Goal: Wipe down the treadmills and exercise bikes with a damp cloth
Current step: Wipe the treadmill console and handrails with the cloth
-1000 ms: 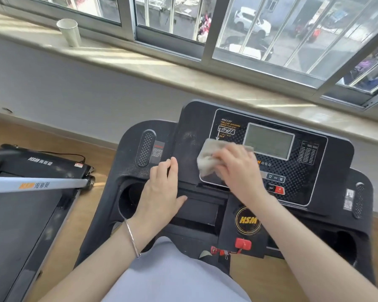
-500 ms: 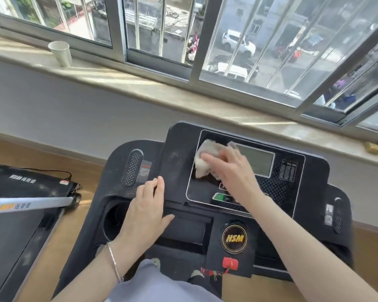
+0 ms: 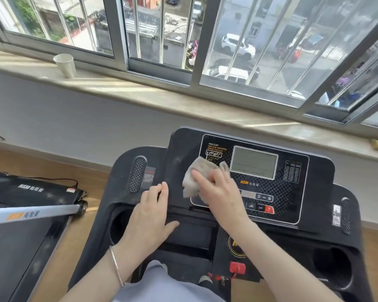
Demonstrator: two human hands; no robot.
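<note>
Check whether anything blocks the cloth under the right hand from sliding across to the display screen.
Nothing visible does. The right hand presses the cloth on the console just left of the screen; the two almost touch.

A thin plain silver metal bangle [image 3: 116, 267] circles the wrist behind my left grip [image 3: 150, 214]. My left forearm [image 3: 90, 282] and right forearm [image 3: 282, 264] are bare. Lower down I wear a pale lavender-grey fabric garment [image 3: 162, 286], smooth and unpatterned.
</note>
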